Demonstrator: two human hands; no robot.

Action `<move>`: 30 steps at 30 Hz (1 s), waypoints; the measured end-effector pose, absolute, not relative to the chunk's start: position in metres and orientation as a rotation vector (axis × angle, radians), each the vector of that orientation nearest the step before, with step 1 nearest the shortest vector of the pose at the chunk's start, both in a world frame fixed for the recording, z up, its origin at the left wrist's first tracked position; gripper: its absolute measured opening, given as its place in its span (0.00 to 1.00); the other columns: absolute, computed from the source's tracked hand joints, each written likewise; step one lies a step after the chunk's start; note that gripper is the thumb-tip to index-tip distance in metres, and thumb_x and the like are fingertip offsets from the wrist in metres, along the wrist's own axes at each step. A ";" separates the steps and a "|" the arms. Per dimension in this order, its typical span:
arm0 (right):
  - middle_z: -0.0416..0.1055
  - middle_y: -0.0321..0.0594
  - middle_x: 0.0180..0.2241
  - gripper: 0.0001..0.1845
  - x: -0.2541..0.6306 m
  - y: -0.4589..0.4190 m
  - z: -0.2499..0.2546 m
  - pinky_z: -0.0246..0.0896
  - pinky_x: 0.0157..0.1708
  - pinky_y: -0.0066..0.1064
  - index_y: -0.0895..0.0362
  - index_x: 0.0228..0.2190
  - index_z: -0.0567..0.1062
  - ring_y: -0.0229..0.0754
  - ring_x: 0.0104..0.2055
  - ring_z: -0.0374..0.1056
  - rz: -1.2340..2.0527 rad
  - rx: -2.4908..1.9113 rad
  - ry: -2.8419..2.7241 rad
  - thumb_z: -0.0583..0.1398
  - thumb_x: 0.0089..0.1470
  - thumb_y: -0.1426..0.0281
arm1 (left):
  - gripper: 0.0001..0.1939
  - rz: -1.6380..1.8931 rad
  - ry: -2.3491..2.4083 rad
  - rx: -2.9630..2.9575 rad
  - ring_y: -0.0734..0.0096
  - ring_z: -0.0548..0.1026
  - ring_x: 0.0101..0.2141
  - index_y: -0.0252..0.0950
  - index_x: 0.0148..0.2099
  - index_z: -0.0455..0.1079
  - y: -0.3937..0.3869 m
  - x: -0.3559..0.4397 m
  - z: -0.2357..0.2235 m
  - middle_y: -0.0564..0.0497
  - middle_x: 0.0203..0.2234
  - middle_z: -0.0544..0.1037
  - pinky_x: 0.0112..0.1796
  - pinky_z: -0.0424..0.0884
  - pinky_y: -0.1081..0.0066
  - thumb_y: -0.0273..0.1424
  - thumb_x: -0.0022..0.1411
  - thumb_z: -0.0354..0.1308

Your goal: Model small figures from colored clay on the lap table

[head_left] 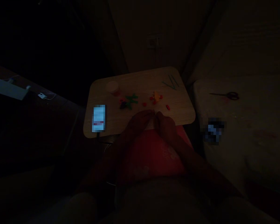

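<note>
In dim light my left hand (142, 119) rests at the near edge of the small wooden table (184, 113), its fingers drawn together toward my right hand (164, 122). That right hand is closed in a pinch, its fingertips close to those of the left. Whatever sits between the fingertips is too small and dark to name. Just beyond the hands lie a red oblong piece (168, 107) and a small red ball (144, 104). Farther off is a yellow shape (156, 96) with red balls around it. Green pieces (131, 100) lie to the left, touching a dark lump (123, 105).
A lidded tub (113, 88) stands at the back left, and a lit phone (98, 119) is at the left edge. Thin sticks (170, 82) lie at the back right. Scissors (230, 95) and a blurred-out object (214, 130) rest on the pale surface to the right.
</note>
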State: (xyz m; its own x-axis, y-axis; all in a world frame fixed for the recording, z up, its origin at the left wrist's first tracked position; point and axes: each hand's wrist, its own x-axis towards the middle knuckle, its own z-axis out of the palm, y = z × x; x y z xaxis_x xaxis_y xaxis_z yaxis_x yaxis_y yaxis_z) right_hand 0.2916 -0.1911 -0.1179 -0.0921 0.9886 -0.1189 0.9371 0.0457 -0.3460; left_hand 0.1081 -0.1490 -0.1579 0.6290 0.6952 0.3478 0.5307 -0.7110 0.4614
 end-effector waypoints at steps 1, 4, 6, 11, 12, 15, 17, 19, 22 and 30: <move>0.80 0.51 0.34 0.16 0.293 -0.191 -0.119 0.49 0.29 0.34 0.59 0.47 0.72 0.48 0.31 0.74 0.500 -2.013 -2.126 0.48 0.71 0.67 | 0.20 0.743 0.978 2.535 0.61 0.74 0.62 0.37 0.64 0.70 -0.149 0.108 -0.157 0.42 0.61 0.76 0.62 0.73 0.53 0.28 0.74 0.50; 0.80 0.52 0.33 0.16 0.301 -0.192 -0.123 0.51 0.30 0.34 0.60 0.47 0.72 0.49 0.31 0.73 0.486 -2.033 -1.961 0.48 0.70 0.67 | 0.18 0.793 0.983 2.500 0.61 0.74 0.60 0.37 0.62 0.72 -0.149 0.107 -0.153 0.42 0.58 0.77 0.61 0.73 0.54 0.28 0.74 0.51; 0.80 0.52 0.35 0.16 0.310 -0.193 -0.125 0.53 0.31 0.34 0.61 0.48 0.73 0.49 0.33 0.73 0.496 -2.009 -1.837 0.49 0.69 0.67 | 0.16 0.852 1.046 2.459 0.61 0.74 0.58 0.37 0.59 0.73 -0.149 0.107 -0.151 0.42 0.56 0.77 0.61 0.73 0.55 0.28 0.73 0.52; 0.81 0.50 0.37 0.18 0.325 -0.188 -0.117 0.50 0.31 0.34 0.58 0.49 0.76 0.50 0.35 0.73 0.490 -2.080 -1.682 0.51 0.69 0.63 | 0.14 0.915 1.298 2.358 0.57 0.73 0.56 0.36 0.57 0.70 -0.147 0.115 -0.150 0.42 0.53 0.76 0.60 0.71 0.54 0.29 0.70 0.57; 0.81 0.50 0.37 0.19 0.326 -0.186 -0.115 0.48 0.31 0.34 0.57 0.49 0.77 0.49 0.34 0.72 0.480 -2.111 -1.682 0.51 0.69 0.62 | 0.15 0.903 1.340 2.342 0.56 0.72 0.56 0.36 0.57 0.70 -0.146 0.120 -0.149 0.41 0.53 0.75 0.60 0.71 0.54 0.30 0.70 0.59; 0.80 0.49 0.36 0.21 0.324 -0.179 -0.111 0.46 0.30 0.35 0.55 0.48 0.79 0.49 0.33 0.71 0.438 -2.149 -1.727 0.49 0.70 0.61 | 0.16 0.854 1.439 2.309 0.52 0.71 0.56 0.35 0.55 0.70 -0.143 0.134 -0.149 0.40 0.53 0.73 0.59 0.70 0.53 0.33 0.67 0.64; 0.80 0.49 0.35 0.22 0.322 -0.175 -0.110 0.45 0.30 0.35 0.56 0.46 0.80 0.48 0.33 0.71 0.399 -2.152 -1.762 0.49 0.70 0.61 | 0.11 0.838 1.473 2.300 0.53 0.71 0.55 0.34 0.50 0.73 -0.140 0.141 -0.148 0.40 0.50 0.72 0.59 0.70 0.54 0.32 0.67 0.63; 0.80 0.50 0.35 0.22 0.320 -0.172 -0.112 0.45 0.31 0.35 0.57 0.44 0.80 0.48 0.33 0.71 0.356 -2.145 -1.802 0.49 0.70 0.61 | 0.07 0.850 1.467 2.300 0.55 0.72 0.52 0.34 0.46 0.75 -0.138 0.143 -0.148 0.41 0.48 0.72 0.58 0.71 0.55 0.31 0.68 0.61; 0.80 0.50 0.36 0.21 0.317 -0.170 -0.115 0.47 0.35 0.36 0.58 0.43 0.79 0.48 0.35 0.71 0.316 -2.075 -1.917 0.49 0.70 0.63 | 0.07 0.877 1.377 2.337 0.58 0.72 0.49 0.35 0.43 0.76 -0.136 0.138 -0.149 0.43 0.45 0.73 0.55 0.73 0.57 0.33 0.68 0.62; 0.79 0.54 0.42 0.16 0.310 -0.168 -0.118 0.47 0.45 0.42 0.59 0.40 0.77 0.54 0.48 0.68 0.214 -1.949 -2.099 0.51 0.67 0.66 | 0.09 0.867 1.268 2.358 0.57 0.73 0.50 0.37 0.44 0.78 -0.138 0.125 -0.155 0.44 0.46 0.74 0.55 0.74 0.56 0.35 0.63 0.67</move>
State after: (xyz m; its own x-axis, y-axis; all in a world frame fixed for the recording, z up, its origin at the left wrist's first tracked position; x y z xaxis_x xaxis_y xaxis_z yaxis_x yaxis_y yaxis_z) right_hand 0.3104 -0.1684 -0.1183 -0.0599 0.9936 0.0954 0.9540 0.0851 -0.2875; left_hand 0.1251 -0.1382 -0.1555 0.4199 0.8343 0.3572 0.6360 -0.5513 0.5399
